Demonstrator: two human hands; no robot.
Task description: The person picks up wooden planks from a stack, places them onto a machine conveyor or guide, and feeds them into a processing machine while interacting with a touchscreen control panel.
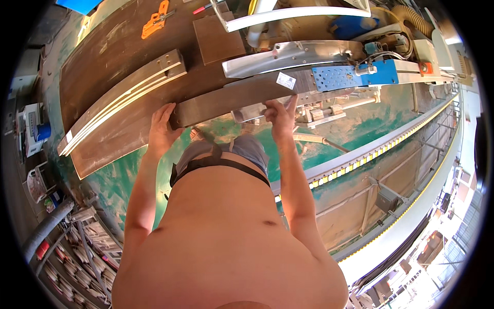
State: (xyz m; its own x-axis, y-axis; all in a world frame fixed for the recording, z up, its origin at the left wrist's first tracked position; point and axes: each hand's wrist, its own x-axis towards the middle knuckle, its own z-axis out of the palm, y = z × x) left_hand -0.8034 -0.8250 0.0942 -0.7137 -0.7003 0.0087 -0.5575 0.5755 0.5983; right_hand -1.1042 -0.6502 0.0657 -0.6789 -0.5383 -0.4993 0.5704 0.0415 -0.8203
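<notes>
A long dark brown board [226,101] lies across in front of me, its right end on the metal bed of a machine. My left hand [163,129] is at the board's left end, fingers along the end face and thumb by the near edge. Close to the right end, my right hand [280,116] grips the near edge, with one finger stretched up and the others curled in. Just beyond that finger, a white label [286,81] is stuck on the board's top. What lies under the board is partly hidden.
A stack of narrow strips [128,98] lies on a brown worktable [103,56] at the left. Farther off are an orange clamp-like tool [155,20] and a brown panel [218,40]. A blue perforated plate [337,77] sits at right, above a yellow-toothed conveyor rail [360,159].
</notes>
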